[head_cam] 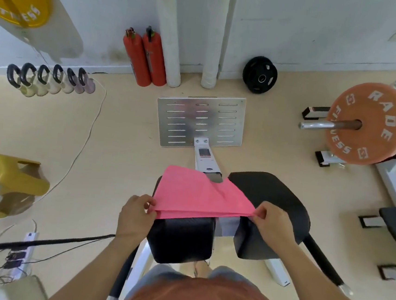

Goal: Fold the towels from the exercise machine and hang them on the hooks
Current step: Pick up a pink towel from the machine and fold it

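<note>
A pink towel (197, 194) lies folded over on the two black pads (271, 205) of the exercise machine, its near edge doubled and stretched taut. My left hand (137, 214) pinches the towel's near left corner. My right hand (272, 223) pinches the near right corner. The far part of the towel lies flat across the gap between the pads. No hooks show in this view.
The machine's metal foot plate (199, 121) stands ahead on the floor. Two red extinguishers (145, 57) lean at the wall. Kettlebells (49, 80) line the left; an orange weight plate on a bar (366, 122) is right. Cables and a power strip (25, 254) lie left.
</note>
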The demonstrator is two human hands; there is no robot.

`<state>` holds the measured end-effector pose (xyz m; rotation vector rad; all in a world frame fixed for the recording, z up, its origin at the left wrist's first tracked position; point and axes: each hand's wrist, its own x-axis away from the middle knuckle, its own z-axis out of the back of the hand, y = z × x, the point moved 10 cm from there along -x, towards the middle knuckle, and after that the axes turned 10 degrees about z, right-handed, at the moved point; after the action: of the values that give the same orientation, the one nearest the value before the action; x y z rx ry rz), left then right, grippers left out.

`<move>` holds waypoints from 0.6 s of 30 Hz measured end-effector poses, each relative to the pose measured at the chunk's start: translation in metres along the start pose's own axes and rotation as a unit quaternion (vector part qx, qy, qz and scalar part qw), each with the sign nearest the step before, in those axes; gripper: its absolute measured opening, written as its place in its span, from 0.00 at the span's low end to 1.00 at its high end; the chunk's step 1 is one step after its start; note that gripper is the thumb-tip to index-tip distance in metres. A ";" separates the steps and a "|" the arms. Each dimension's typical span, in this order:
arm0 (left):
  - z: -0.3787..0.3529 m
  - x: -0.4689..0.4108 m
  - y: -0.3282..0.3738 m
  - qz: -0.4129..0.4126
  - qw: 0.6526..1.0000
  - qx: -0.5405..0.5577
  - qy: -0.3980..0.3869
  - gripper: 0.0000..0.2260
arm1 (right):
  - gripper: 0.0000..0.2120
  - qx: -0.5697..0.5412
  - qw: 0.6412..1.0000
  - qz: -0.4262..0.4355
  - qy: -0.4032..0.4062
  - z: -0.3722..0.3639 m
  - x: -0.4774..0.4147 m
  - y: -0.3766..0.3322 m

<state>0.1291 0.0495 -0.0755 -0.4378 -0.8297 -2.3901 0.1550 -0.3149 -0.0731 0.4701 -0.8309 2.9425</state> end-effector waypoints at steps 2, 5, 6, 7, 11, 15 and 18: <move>-0.008 0.006 -0.011 0.016 0.999 -0.018 -0.026 0.10 | 0.09 -0.004 1.000 -0.029 -0.010 -0.007 0.009 0.005; -0.017 0.014 -0.024 0.052 0.994 0.070 -0.070 0.14 | 0.08 -0.080 0.994 -0.069 -0.016 -0.018 0.018 0.011; -0.017 0.016 -0.027 0.064 0.987 0.123 -0.077 0.14 | 0.07 -0.137 0.986 -0.093 -0.008 -0.021 0.022 0.013; -0.018 0.017 -0.029 0.076 0.978 0.176 -0.084 0.15 | 0.06 -0.195 0.974 -0.117 0.005 -0.023 0.026 0.016; -0.026 0.020 -0.033 0.121 0.922 0.333 -0.159 0.11 | 0.03 -0.365 0.911 -0.182 0.057 -0.026 0.040 0.023; -0.028 0.026 -0.035 0.139 0.878 0.407 -0.210 0.07 | 0.05 -0.437 0.871 -0.218 0.061 -0.030 0.048 0.025; -0.027 0.026 -0.040 0.172 0.863 0.435 -0.191 0.09 | 0.04 -0.435 0.873 -0.216 0.047 -0.031 0.046 0.023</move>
<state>0.0808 0.0476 -0.1023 -0.6100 -1.7162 -1.3994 0.0996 -0.3205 -0.0956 0.3592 -1.6258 1.8946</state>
